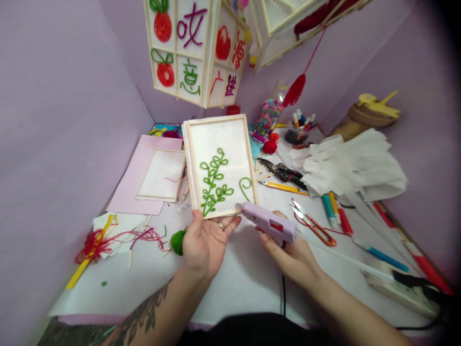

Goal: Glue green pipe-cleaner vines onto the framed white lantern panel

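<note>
Left hand holds framed panel; right hand clasps glue gun, fingers mostly hidden, nozzle at panel.

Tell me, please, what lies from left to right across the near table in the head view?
Red yarn tangle, green yarn ball, left hand gripping wood-framed white panel, lilac glue gun, orange thread snips, blue pen.

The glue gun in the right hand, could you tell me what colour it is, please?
The glue gun is pale lilac with a small red switch, clearest in the head view.
</note>
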`<state>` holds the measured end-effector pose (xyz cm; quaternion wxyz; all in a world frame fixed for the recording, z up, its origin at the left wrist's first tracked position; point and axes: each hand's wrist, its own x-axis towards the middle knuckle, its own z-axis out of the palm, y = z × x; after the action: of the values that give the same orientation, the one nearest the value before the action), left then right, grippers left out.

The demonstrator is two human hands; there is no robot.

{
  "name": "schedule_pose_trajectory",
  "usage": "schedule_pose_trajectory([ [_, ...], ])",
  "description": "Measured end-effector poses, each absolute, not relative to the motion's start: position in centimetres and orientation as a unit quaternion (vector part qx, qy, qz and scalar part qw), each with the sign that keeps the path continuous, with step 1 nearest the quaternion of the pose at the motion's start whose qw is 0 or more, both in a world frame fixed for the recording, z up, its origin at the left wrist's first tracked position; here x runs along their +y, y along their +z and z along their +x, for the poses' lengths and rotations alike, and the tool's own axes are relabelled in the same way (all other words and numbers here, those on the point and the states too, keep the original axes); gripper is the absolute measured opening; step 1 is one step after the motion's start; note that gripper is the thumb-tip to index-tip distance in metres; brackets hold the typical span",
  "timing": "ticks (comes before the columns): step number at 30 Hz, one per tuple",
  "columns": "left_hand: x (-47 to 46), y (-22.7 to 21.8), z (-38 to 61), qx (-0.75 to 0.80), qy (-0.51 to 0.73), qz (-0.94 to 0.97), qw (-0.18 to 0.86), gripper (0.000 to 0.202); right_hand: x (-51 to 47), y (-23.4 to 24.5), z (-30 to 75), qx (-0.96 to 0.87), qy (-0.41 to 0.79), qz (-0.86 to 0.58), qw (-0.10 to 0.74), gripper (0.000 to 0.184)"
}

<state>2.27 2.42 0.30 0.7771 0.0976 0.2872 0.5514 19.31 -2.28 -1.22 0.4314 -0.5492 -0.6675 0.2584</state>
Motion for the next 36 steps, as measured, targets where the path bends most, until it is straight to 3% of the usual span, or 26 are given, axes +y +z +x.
schedule_pose_trajectory([
  [36,2.24,0.40,2.40,0.297,0.548,0.094,0.776,0.047,-2.15,-0.82,19.11,-0.637,0.261,-0.582,0.433,0.017],
])
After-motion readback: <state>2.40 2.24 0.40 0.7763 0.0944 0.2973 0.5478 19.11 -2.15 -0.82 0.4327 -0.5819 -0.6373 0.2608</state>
